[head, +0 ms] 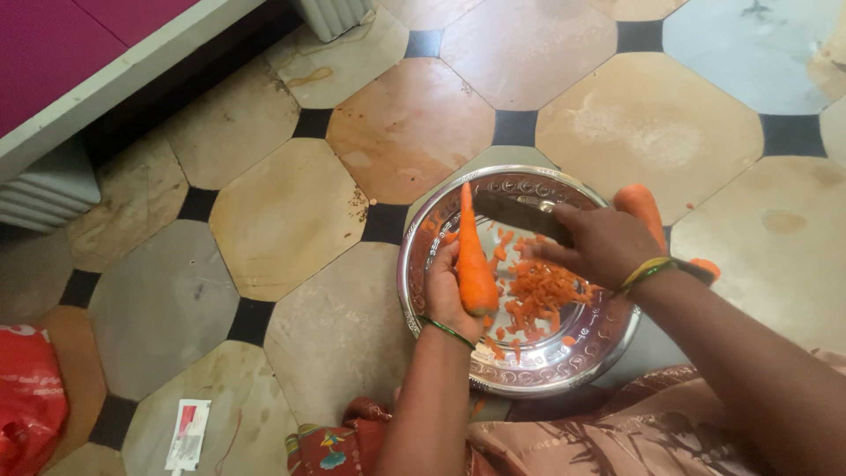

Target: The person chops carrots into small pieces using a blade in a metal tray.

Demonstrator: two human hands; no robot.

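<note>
A round steel plate (423, 231) with an embossed rim sits on the tiled floor in front of me. My left hand (447, 291) grips a whole orange carrot (472, 256) and holds it lengthwise over the plate, tip pointing away. My right hand (603, 242) is closed on the handle of a knife (520, 213); its dark blade lies just right of the carrot's upper half. A heap of chopped carrot pieces (539, 295) covers the plate's middle. Another carrot (641, 210) lies partly hidden behind my right hand at the plate's far right edge.
The floor has large octagonal tiles with small black squares. A red plastic bag (28, 397) lies at bottom left, with a small white packet (188, 434) near it. A white-edged bed frame with a magenta top (106, 70) stands at the upper left. Patterned cloth (617, 432) covers my lap.
</note>
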